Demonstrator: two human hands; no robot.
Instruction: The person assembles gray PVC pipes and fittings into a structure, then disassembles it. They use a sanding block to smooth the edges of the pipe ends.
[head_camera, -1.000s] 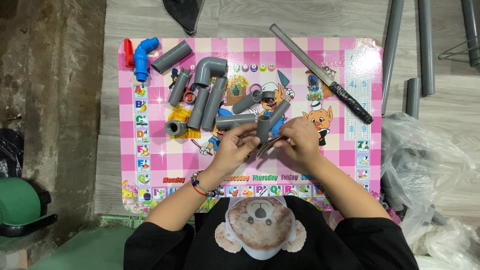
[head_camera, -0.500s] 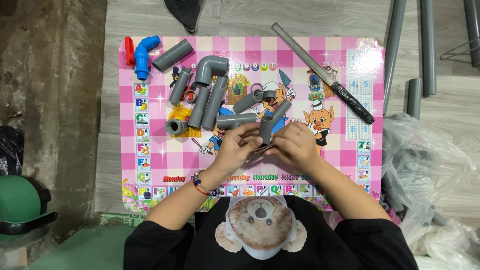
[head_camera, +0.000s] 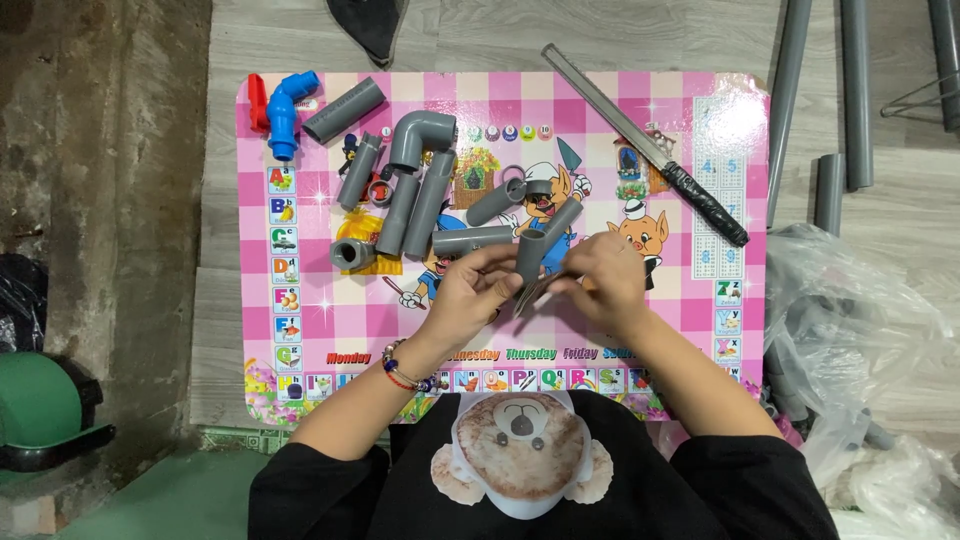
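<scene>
Both hands meet over the middle of the pink checked tabletop (head_camera: 300, 330), fingers curled together around a short grey pipe piece (head_camera: 529, 258) that stands up between them. The left hand (head_camera: 470, 295) grips it from one side with its fingers closed, a beaded bracelet (head_camera: 400, 368) on the wrist behind it; the right hand (head_camera: 600, 282) closes on it from the other side, and something thin and dark shows just below the pipe, too small to tell. Just beyond the left hand lies a cluster of grey pipe lengths (head_camera: 420, 205) and a grey elbow fitting (head_camera: 420, 135). Further off on that side sits a blue elbow (head_camera: 285, 110). Beyond the right hand a long file with a black handle (head_camera: 650, 150) lies slantwise.
</scene>
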